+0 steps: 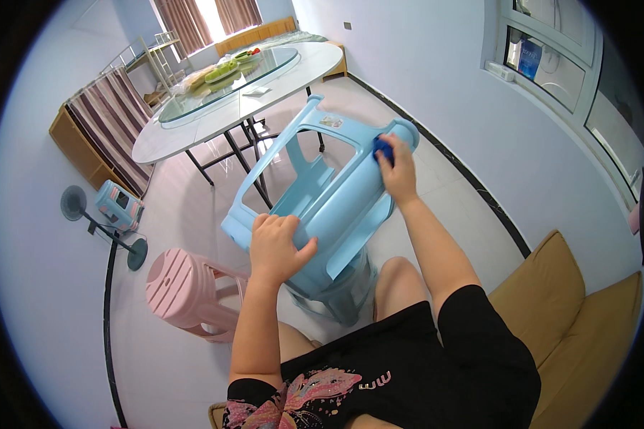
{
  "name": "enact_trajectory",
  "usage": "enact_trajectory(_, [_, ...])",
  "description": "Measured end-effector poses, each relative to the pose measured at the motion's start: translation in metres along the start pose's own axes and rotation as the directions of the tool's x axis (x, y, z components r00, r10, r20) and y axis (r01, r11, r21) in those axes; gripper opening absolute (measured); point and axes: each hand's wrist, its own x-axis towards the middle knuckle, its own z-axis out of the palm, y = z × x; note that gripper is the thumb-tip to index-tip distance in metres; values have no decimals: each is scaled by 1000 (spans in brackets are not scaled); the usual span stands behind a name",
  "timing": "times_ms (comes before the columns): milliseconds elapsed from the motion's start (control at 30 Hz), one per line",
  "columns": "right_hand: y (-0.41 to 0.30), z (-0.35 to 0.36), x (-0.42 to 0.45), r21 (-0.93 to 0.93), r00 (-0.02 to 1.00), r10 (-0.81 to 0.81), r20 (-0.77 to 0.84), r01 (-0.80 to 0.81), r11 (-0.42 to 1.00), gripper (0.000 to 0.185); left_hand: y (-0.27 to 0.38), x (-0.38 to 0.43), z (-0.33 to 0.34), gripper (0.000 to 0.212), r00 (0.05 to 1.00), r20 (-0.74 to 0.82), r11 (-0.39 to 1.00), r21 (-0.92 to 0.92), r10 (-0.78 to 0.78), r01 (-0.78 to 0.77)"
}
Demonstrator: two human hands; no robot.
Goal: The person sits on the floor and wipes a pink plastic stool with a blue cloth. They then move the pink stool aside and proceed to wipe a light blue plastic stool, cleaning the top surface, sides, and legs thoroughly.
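A light blue plastic chair (343, 198) lies tilted in front of me, with its open backrest frame toward the table. My left hand (279, 246) grips its lower left edge, thumb on the smooth blue surface. In my right hand (400, 166) is a dark blue cloth or sponge (383, 152), pressed against the chair's upper right part. A label is stuck on the top bar. Beneath the chair stands a blue-green plastic stool (343, 300), partly hidden by it.
A pink plastic stool (174, 284) stands at the left. Beyond are a fan (138, 254), blue and pink stools (119, 206) by the wall, and a white oval table (322, 61) with a glass turntable and food. Tan cushions (542, 295) lie at the right.
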Motion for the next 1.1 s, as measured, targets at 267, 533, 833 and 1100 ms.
enact_trajectory(267, [-103,18,-61,94,917,-258,303,241,966,42,-2,-8,8,39,999,-38,999,33,-22,23])
enact_trajectory(533, [-17,4,-7,25,987,-72,141,69,997,44,0,-5,10,38,999,-35,1000,15,24,-23])
enact_trajectory(833, [-118,14,-53,141,863,-298,407,263,954,56,11,-9,18,38,997,-82,998,58,-10,15])
enact_trajectory(1100, [-92,2,-45,453,944,188,272,-298,840,56,-22,-3,-6,46,973,161,985,27,164,-171])
